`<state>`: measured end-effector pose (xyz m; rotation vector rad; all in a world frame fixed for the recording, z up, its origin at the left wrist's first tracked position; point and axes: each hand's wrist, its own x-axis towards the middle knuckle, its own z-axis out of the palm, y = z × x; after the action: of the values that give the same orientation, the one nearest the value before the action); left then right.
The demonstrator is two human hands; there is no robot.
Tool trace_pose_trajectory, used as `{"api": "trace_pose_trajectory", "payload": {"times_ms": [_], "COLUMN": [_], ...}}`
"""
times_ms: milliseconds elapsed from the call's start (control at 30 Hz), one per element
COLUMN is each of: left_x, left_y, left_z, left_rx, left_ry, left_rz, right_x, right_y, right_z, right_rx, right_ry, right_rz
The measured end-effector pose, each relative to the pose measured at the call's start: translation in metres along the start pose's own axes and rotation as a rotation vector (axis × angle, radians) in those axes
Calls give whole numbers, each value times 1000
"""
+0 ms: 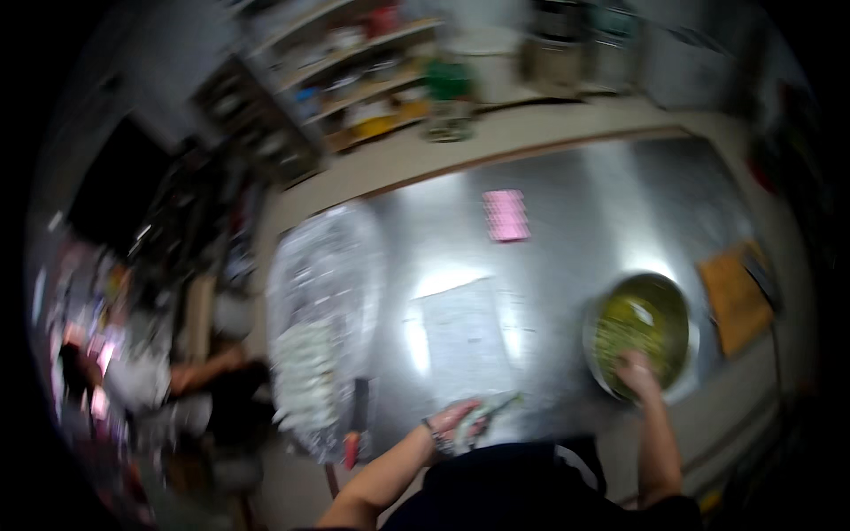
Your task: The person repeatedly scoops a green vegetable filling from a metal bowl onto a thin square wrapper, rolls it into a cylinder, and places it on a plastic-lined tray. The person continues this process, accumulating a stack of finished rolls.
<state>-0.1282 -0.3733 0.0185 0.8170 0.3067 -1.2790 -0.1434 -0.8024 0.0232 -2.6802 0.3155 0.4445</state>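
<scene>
My left hand [453,418] holds a pale, folded, floppy piece [488,406] with some green on it, close to the table's front edge. Blur hides exactly what this piece is. To the right, my right hand [639,377] reaches down into a metal bowl [679,315]. Its fingers touch a chopped yellow-green mixture [614,335] and are partly hidden, so their grip is unclear. A thin whitish sheet [465,332] lies flat on the steel table just beyond my left hand.
On the left, a plastic-covered tray [325,259] carries several pale pieces [305,375] in a row. A red-handled knife [352,448] lies beside it. A pink rectangular object [506,216], an orange cloth [734,299] and the steel table [564,245] are visible. Another person [143,385] is at far left.
</scene>
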Motion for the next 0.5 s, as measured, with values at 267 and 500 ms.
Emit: {"api": "trace_pose_trajectory", "payload": {"times_ms": [267, 500], "left_x": [-134, -251], "left_y": [26, 20], "left_z": [-55, -153], "left_rx": [-563, -937], "left_ry": [235, 1035], "left_rz": [659, 1281], "right_x": [10, 16], "right_y": [2, 0], "right_z": [7, -17], "right_rx": [101, 80], "right_ry": [256, 354], "right_rz": [-5, 29]}}
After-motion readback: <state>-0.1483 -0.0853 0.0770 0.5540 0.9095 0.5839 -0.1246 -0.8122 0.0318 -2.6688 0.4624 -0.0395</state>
